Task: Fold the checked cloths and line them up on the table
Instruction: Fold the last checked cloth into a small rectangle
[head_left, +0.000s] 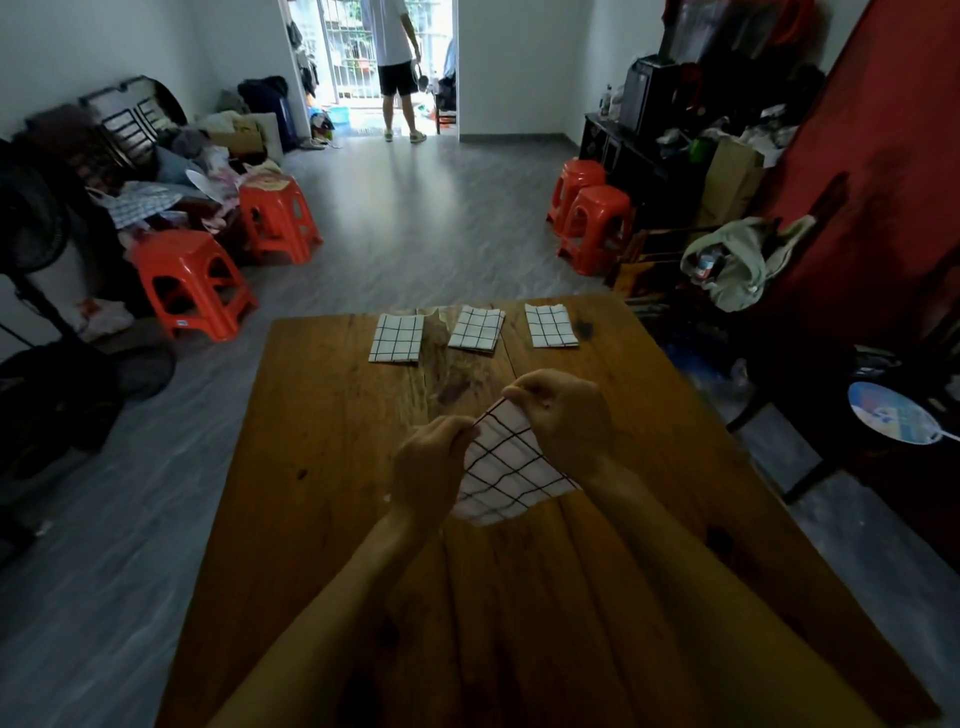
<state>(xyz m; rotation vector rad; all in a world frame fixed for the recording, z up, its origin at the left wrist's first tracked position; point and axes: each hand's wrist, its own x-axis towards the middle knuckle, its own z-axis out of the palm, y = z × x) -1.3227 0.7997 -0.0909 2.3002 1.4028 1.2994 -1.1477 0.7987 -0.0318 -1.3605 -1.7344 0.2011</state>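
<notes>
A white cloth with a black check (506, 470) hangs above the middle of the wooden table (332, 467), held up by both hands. My left hand (428, 465) pinches its upper left corner. My right hand (563, 421) pinches the upper right corner, a little higher and farther away. The cloth's lower edge droops toward the tabletop. Three folded checked cloths lie in a row along the table's far edge: one at the left (397, 338), one in the middle (477, 328), one at the right (550, 326).
A small crumpled brownish thing (435, 325) sits between the left and middle folded cloths. Orange stools stand on the floor to the left (192, 283) and right (597, 228). A person (397, 62) stands in the far doorway. Cluttered furniture lines both walls.
</notes>
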